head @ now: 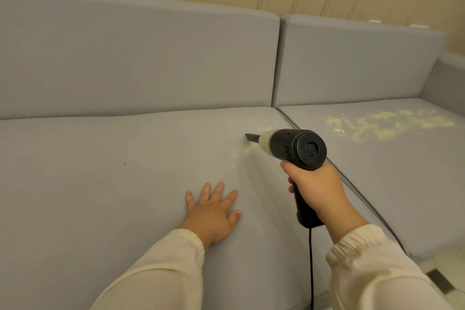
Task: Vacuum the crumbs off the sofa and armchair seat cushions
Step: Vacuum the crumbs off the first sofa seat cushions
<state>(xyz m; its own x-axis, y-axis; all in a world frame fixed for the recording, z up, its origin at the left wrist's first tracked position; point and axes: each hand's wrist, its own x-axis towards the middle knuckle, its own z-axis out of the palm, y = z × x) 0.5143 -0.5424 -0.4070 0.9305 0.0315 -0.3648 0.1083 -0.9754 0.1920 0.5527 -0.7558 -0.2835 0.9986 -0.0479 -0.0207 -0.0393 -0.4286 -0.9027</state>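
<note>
My right hand grips the handle of a black handheld vacuum. Its narrow nozzle touches the left seat cushion of the grey sofa, right beside a small patch of pale crumbs. My left hand presses flat on that same cushion, fingers spread, below and left of the nozzle. A wide scatter of yellowish crumbs lies on the right seat cushion. A few more crumbs sit near the gap between the cushions.
The vacuum's black cord hangs down from the handle over the sofa's front edge. Grey back cushions stand behind the seats, with a beige wall above. An armrest closes the sofa's right end.
</note>
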